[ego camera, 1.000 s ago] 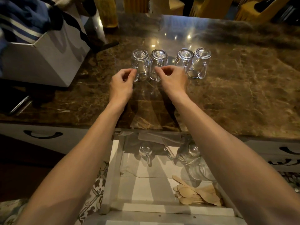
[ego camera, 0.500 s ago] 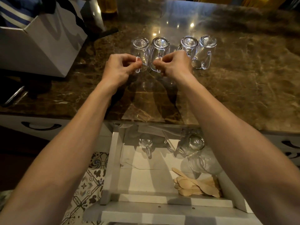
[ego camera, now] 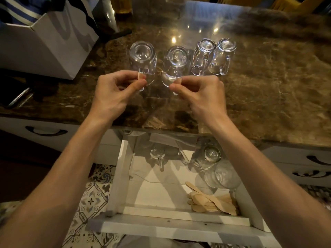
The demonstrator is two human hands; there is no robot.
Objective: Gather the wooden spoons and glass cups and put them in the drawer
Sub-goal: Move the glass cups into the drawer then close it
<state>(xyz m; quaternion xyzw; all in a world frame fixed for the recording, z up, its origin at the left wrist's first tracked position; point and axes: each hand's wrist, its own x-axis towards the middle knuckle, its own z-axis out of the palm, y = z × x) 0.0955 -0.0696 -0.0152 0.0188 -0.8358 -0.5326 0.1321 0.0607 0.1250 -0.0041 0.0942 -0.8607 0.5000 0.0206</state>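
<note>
My left hand [ego camera: 114, 92] pinches the handle of an upturned glass cup [ego camera: 142, 59], held above the brown marble counter [ego camera: 268, 86]. My right hand [ego camera: 200, 93] pinches the handle of a second upturned glass cup [ego camera: 176, 63] the same way. Two more upturned glass cups [ego camera: 203, 54] [ego camera: 223, 54] stand side by side on the counter just right of them. Below the counter edge the white drawer [ego camera: 121, 176] is pulled out. It holds several glass cups [ego camera: 210, 155] at its back and a pile of wooden spoons [ego camera: 211, 203] at its front right.
A white box [ego camera: 50, 47] with dark striped cloth stands at the counter's left rear. Shut drawers with dark handles [ego camera: 45, 132] flank the pulled-out one. Patterned floor tiles [ego camera: 91, 199] show lower left. A dark object [ego camera: 19, 97] lies at the counter's left edge.
Both hands closed on the handles of the two left cups, lifted them off the counter and drew them nearer and apart from the right pair.
</note>
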